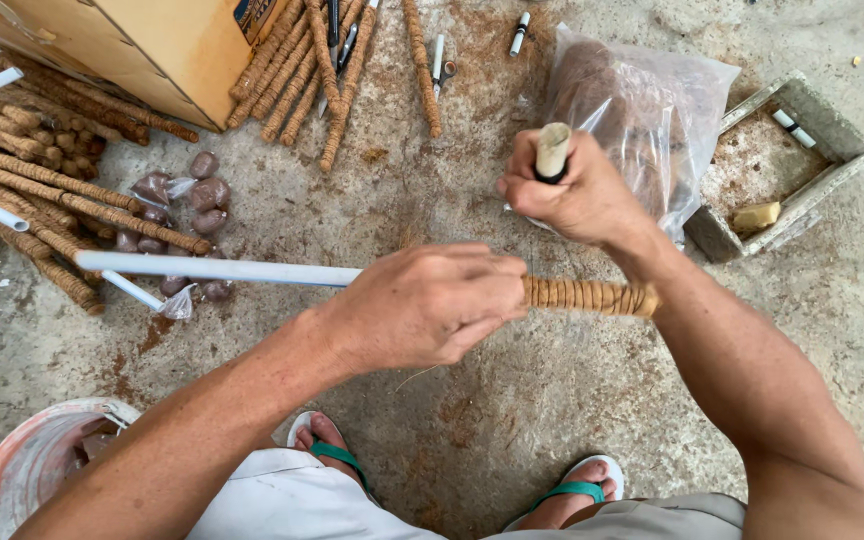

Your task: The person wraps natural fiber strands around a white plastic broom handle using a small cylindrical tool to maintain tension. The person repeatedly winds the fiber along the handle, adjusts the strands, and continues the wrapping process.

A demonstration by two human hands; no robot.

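My left hand (422, 305) grips a long white pipe (222, 269) held level across my lap. Just right of that hand the pipe is wound with brown coir rope (592, 296). My right hand (577, 190) is closed around a tool with a pale wooden handle (552, 148) that sticks up from my fist, held just above the wrapped end. My feet in green-strapped sandals (337, 455) rest on the concrete floor below.
Several rope-wrapped poles (42, 190) lie at the left and at the top (302, 70). A cardboard box (152, 45) is at the top left, small brown bags (202, 190) by it. A plastic bag of fibre (642, 110), a shallow tray (802, 160) and a bucket (27, 465) are around.
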